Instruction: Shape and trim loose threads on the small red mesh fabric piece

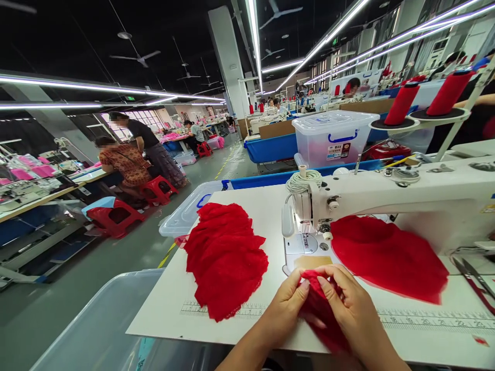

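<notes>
Held red cloth: just before the sewing machine | left hand, right hand: both pinching its upper edge | likely light, soft, slippery; best held by that edge

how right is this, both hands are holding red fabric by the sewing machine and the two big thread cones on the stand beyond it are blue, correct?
Not quite: the two big thread cones are red, not blue, as the head view shows. The left hand and right hand do hold red fabric by the sewing machine.
</notes>
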### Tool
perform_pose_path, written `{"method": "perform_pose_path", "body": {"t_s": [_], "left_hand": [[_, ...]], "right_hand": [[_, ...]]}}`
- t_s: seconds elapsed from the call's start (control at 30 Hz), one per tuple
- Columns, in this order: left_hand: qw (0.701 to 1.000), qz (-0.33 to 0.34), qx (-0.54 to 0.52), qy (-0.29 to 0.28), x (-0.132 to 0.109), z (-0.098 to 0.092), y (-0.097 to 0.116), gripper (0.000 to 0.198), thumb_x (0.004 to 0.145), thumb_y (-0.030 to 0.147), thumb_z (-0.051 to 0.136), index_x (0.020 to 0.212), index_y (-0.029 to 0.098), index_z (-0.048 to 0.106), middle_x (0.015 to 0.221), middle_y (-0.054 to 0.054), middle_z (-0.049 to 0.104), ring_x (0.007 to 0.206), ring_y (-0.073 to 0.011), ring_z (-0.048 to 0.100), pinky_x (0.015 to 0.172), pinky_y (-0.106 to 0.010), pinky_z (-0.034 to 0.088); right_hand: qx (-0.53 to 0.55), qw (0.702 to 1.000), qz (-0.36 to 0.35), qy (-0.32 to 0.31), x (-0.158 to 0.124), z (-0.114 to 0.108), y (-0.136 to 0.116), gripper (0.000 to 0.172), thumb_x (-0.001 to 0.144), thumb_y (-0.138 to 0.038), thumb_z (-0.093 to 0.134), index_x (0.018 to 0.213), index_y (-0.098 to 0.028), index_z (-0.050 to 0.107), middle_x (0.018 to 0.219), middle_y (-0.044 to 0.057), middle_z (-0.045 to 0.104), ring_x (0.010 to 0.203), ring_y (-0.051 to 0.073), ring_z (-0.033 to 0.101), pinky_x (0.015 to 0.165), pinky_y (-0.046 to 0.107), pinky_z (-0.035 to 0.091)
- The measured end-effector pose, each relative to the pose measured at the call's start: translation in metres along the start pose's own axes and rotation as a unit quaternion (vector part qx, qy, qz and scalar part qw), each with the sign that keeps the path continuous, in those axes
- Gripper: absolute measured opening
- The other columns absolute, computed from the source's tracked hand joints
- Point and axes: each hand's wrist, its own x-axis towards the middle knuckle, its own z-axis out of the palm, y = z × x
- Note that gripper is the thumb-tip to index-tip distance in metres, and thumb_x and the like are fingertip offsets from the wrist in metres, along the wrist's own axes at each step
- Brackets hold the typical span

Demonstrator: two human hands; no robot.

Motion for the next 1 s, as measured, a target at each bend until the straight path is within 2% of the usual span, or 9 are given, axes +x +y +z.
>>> {"method": "perform_pose_path", "body": {"t_s": [0.07,0.13,0.27,0.43,0.53,0.73,0.83,0.9,1.0], "left_hand": [[0.999,-0.037,-0.037,0.003,0.001,-0.002,-0.002,0.047,0.078,0.055,0.067,0.103,0.015,0.061,0.084,-0.004,0.063,0.059,-0.0135,0.059,0.048,-0.025,0.052],[0.998,-0.037,-0.048,0.019,0.002,-0.003,-0.001,0.046,0.072,0.052,0.073,0.094,0.013,0.062,0.075,-0.002,0.061,0.054,-0.0123,0.057,0.042,-0.022,0.050],[0.997,-0.016,-0.044,0.063,0.001,-0.002,0.006,0.042,0.071,0.051,0.076,0.080,0.011,0.063,0.069,-0.001,0.060,0.058,-0.0108,0.057,0.052,-0.023,0.054],[0.997,-0.012,-0.053,0.063,-0.002,0.000,0.006,0.041,0.073,0.050,0.076,0.084,0.011,0.065,0.078,-0.004,0.065,0.073,-0.0140,0.063,0.070,-0.027,0.056],[0.998,0.010,-0.041,0.050,-0.004,0.002,0.006,0.037,0.078,0.048,0.073,0.088,0.013,0.067,0.084,-0.004,0.067,0.075,-0.0150,0.064,0.071,-0.028,0.055],[0.976,0.139,0.144,0.081,-0.008,0.009,0.010,0.028,0.089,0.041,0.060,0.090,0.015,0.071,0.085,-0.006,0.068,0.080,-0.0169,0.060,0.076,-0.027,0.048],[0.973,0.138,0.155,0.095,-0.009,0.009,0.011,0.029,0.090,0.040,0.059,0.086,0.014,0.071,0.080,-0.005,0.067,0.076,-0.0156,0.057,0.072,-0.026,0.046],[0.987,0.102,0.090,0.088,-0.008,0.008,0.010,0.029,0.088,0.042,0.061,0.085,0.014,0.070,0.078,-0.004,0.066,0.074,-0.0145,0.056,0.072,-0.026,0.047],[0.996,0.050,0.008,0.072,-0.006,0.006,0.008,0.033,0.082,0.046,0.068,0.086,0.013,0.069,0.077,-0.003,0.065,0.073,-0.0135,0.057,0.074,-0.027,0.049]], "right_hand": [[-0.012,1.000,-0.017,0.000,-0.001,0.001,0.004,0.016,0.096,-0.032,0.046,0.097,-0.027,0.061,0.093,0.003,0.066,0.084,0.018,0.066,0.071,0.026,0.053],[-0.027,0.998,-0.046,0.015,-0.001,0.002,0.006,0.015,0.096,-0.028,0.045,0.095,-0.026,0.061,0.090,0.002,0.065,0.081,0.017,0.066,0.070,0.025,0.053],[-0.070,0.993,-0.081,0.048,-0.001,0.003,0.005,0.014,0.096,-0.025,0.046,0.095,-0.025,0.060,0.089,0.003,0.065,0.080,0.017,0.066,0.069,0.025,0.053],[-0.105,0.984,-0.099,0.101,-0.005,-0.001,-0.006,0.016,0.096,-0.025,0.047,0.106,-0.025,0.059,0.098,0.004,0.067,0.089,0.019,0.067,0.074,0.027,0.053],[-0.117,0.981,-0.135,0.074,-0.008,-0.005,-0.015,0.015,0.095,-0.024,0.049,0.105,-0.025,0.061,0.095,0.003,0.068,0.086,0.017,0.066,0.076,0.026,0.052],[-0.208,0.957,-0.192,0.065,-0.008,-0.007,-0.020,0.014,0.093,-0.019,0.051,0.098,-0.020,0.063,0.088,0.003,0.068,0.080,0.019,0.062,0.074,0.030,0.047],[-0.144,0.975,-0.142,0.088,-0.006,-0.006,-0.022,0.012,0.091,-0.021,0.052,0.084,-0.022,0.061,0.078,0.001,0.065,0.073,0.017,0.060,0.067,0.028,0.046],[-0.043,0.994,-0.045,0.094,-0.005,-0.006,-0.025,0.014,0.090,-0.026,0.054,0.078,-0.024,0.060,0.074,-0.002,0.063,0.065,0.015,0.057,0.059,0.024,0.044],[0.090,0.987,0.111,0.071,-0.005,-0.005,-0.032,0.018,0.087,-0.037,0.058,0.074,-0.025,0.061,0.070,-0.004,0.060,0.056,0.012,0.050,0.054,0.023,0.041]]}}
